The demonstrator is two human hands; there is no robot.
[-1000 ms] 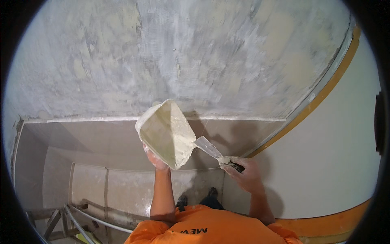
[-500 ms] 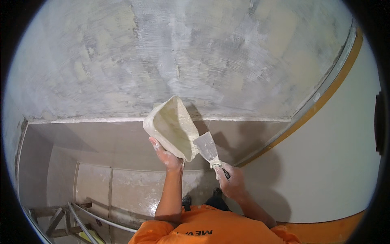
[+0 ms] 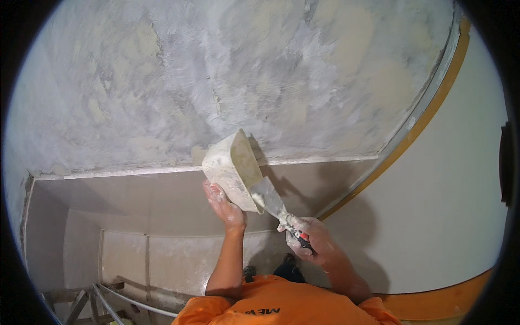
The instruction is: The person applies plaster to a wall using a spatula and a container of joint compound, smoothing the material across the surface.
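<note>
My left hand point(image 3: 225, 206) is closed around the underside of a whitish plastic tub point(image 3: 230, 172), which it holds tilted with the mouth turned to the right. Pale filler coats the tub's sides, and its inner bottom is mostly hidden. In my right hand point(image 3: 311, 238) is a putty knife point(image 3: 269, 196) with a dark and red handle. Its broad blade lies against the tub's lower rim, and a lump of filler sits at the blade's left edge. Wet filler also smears the knife's neck and the fingers of both hands.
Ahead rises a wall patchily coated with grey-white filler point(image 3: 260, 81), above grey-beige tiles point(image 3: 135, 200). A white door point(image 3: 428, 200) with an orange-brown frame point(image 3: 433, 116) stands on the right. At lower left is a wooden and metal frame point(image 3: 89, 303). My feet stand on the floor below.
The tub has been turned so more of its outer side shows and its opening looks narrower. The putty knife has shifted down slightly, its blade now against the rim. The view has swung a little.
</note>
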